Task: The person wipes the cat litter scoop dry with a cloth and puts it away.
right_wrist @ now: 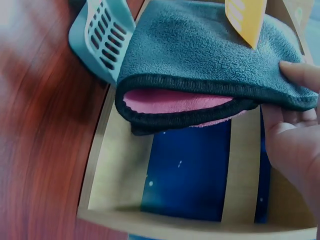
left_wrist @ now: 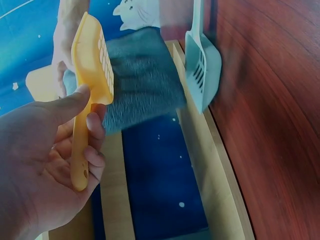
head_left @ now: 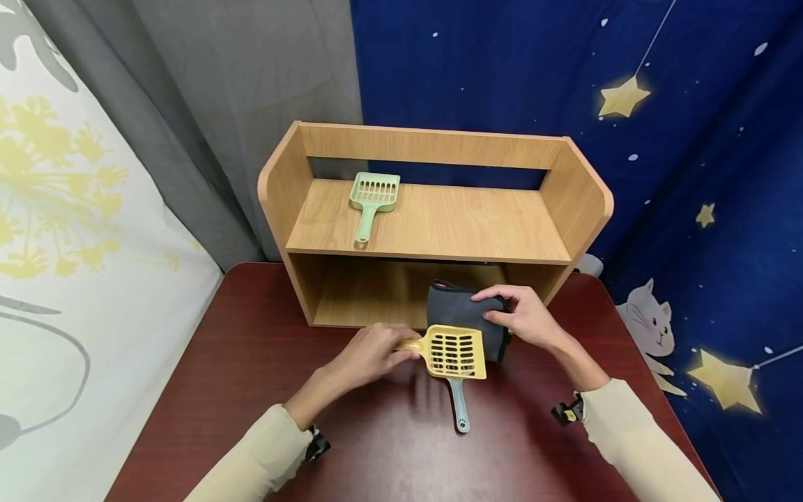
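My left hand (head_left: 375,352) grips the handle of a yellow slotted litter scoop (head_left: 456,351), its head pointing right. In the left wrist view the fingers and thumb wrap that yellow handle. My right hand (head_left: 523,315) pinches the edge of a folded grey cloth (head_left: 461,307) with black trim; pink lining shows inside the fold in the right wrist view. Below the yellow scoop, a blue-grey litter scoop (head_left: 460,408) lies on the table, its head mostly hidden in the head view. A green litter scoop (head_left: 375,194) rests on the upper shelf at left.
A two-tier wooden shelf (head_left: 433,258) stands at the back of the dark red table (head_left: 263,390). Its lower compartment opens toward me, behind the cloth. Grey and blue star-patterned curtains (head_left: 477,63) hang behind, and a white patterned curtain (head_left: 94,293) hangs at left.
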### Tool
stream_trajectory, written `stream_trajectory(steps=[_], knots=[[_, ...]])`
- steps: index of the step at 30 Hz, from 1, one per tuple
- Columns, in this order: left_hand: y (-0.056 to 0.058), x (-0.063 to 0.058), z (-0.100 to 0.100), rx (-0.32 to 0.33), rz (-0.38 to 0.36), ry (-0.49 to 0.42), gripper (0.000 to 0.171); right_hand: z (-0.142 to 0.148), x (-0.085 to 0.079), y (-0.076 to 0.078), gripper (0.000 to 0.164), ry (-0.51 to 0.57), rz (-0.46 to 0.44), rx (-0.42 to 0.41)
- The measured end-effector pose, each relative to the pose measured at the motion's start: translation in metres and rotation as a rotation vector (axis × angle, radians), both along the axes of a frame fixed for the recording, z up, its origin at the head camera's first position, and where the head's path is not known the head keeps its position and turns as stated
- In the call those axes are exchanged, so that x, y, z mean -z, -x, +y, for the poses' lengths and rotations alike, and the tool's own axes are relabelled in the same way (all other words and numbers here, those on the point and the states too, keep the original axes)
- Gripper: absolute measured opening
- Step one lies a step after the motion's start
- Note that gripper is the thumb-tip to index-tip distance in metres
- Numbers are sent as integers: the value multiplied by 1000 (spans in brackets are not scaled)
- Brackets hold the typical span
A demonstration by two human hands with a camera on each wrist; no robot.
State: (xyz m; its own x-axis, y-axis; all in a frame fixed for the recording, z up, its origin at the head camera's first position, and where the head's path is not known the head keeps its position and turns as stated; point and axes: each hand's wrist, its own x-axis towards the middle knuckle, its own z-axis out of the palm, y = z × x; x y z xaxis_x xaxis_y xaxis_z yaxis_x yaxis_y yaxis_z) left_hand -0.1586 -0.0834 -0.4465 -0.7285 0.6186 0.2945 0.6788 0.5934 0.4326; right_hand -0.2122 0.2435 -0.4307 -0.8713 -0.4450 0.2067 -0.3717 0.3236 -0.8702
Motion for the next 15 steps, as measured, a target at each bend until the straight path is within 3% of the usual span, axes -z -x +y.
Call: stream_trajectory(steps=[8, 11, 15], knots=[[0, 5, -5, -24, 4, -18, 27, 13, -2, -8, 34, -77, 33, 96], [1, 6, -6, -38, 13, -24, 27, 15, -3, -12, 38, -22, -18, 142], [2, 6, -8, -59, 28, -67, 27, 17, -4, -20, 45, 154, -137, 175]])
